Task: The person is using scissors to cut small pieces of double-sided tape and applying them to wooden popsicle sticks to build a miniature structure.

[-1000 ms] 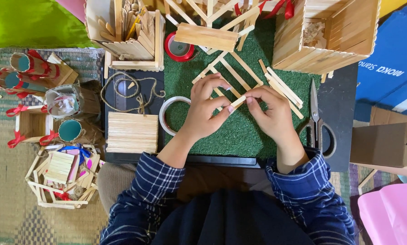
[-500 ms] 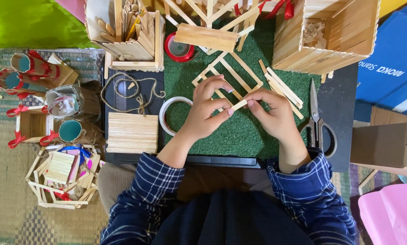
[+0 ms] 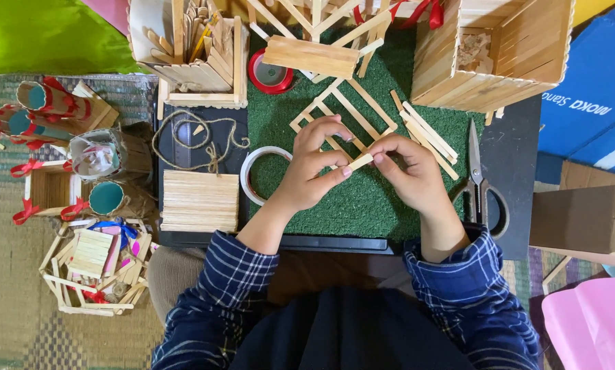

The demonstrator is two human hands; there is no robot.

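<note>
My left hand (image 3: 313, 170) and my right hand (image 3: 409, 173) meet over a green turf mat (image 3: 362, 199). Together they pinch a short wooden craft stick (image 3: 359, 162) between thumbs and fingertips. Just beyond the fingers a frame of glued sticks (image 3: 345, 113) lies flat on the mat. A small pile of loose sticks (image 3: 427, 130) rests to the right of the frame. A roll of white tape (image 3: 251, 175) lies by my left wrist.
Scissors (image 3: 479, 178) lie right of the mat. A stick panel (image 3: 200, 200) and twine (image 3: 198, 140) sit on the left. Stick boxes (image 3: 492, 51) and a red tape roll (image 3: 270, 74) stand at the back. Finished stick crafts (image 3: 88, 264) and a cardboard box (image 3: 581, 219) flank the board.
Both hands have shifted slightly and the stick between them has turned a little; the fingers have regripped it. Nothing else on the board has moved.
</note>
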